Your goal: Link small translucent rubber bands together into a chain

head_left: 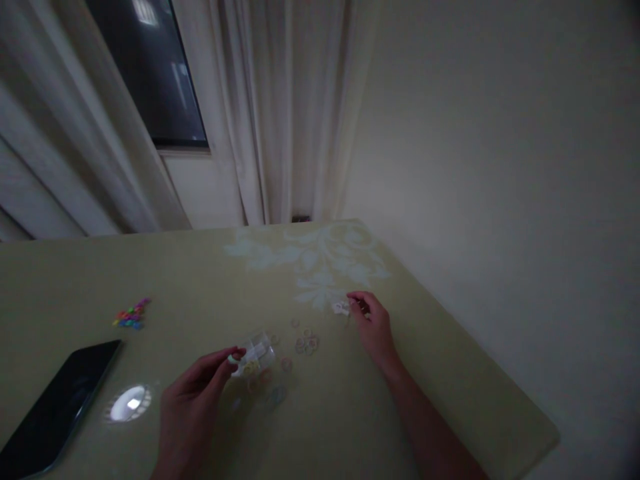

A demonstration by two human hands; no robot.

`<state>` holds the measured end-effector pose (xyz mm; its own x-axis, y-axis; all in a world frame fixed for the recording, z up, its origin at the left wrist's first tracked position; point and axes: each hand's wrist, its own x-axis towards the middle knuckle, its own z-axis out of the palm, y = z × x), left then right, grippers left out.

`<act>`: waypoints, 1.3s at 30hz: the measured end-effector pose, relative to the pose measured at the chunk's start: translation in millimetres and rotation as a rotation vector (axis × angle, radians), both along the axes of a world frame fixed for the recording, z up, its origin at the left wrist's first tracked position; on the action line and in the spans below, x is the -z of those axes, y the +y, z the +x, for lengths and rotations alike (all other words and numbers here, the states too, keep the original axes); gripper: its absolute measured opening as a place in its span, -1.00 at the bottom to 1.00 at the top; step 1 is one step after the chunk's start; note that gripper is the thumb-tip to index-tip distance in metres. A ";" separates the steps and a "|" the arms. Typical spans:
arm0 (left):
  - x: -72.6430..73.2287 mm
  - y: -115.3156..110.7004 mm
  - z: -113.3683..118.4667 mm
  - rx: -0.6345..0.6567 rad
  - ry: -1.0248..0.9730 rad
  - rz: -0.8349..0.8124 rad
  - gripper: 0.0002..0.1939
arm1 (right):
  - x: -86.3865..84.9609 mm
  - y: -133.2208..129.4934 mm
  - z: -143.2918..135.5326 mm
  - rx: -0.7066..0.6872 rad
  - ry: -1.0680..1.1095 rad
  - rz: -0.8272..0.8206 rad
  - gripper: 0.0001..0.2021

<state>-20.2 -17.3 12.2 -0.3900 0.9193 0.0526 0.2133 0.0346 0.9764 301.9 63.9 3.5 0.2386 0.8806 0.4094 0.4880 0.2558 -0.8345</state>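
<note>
Pinched fingers of my left hand [197,393] hold a small pale green piece [233,360], beside a clear plastic container [260,351] lying on the table. My right hand [373,323] is closed at the fingertips, touching a small cluster of white pieces [341,307]; whether it grips one is too small to make out. Between the hands lie several small rings [307,343]. Near the container are yellow rings [251,367], orange-pink rings [259,381] and bluish rings [277,395].
A dark phone or tablet [57,407] lies at the left on the greenish table [200,280]. Beyond it sits a pile of colourful small pieces [131,317]. Light reflects off the tabletop beside the dark device. Curtains and a wall border the table.
</note>
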 end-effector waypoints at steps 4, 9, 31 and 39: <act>1.6 -3.6 2.8 -0.007 0.023 0.026 -0.67 | -3.8 -16.3 -24.4 -0.253 -0.062 -0.118 -0.82; -3.9 -9.4 8.2 0.044 0.037 0.081 -0.78 | 0.2 -61.2 -72.7 -0.687 -0.371 -0.139 -0.74; -5.4 -12.8 21.9 0.286 -0.017 0.289 -0.89 | 4.7 -77.6 -97.4 -0.663 -0.416 -0.145 -0.92; 2.0 -10.1 31.4 0.400 0.044 0.418 -0.88 | -21.3 -78.2 -98.8 -0.724 0.225 -0.168 -0.77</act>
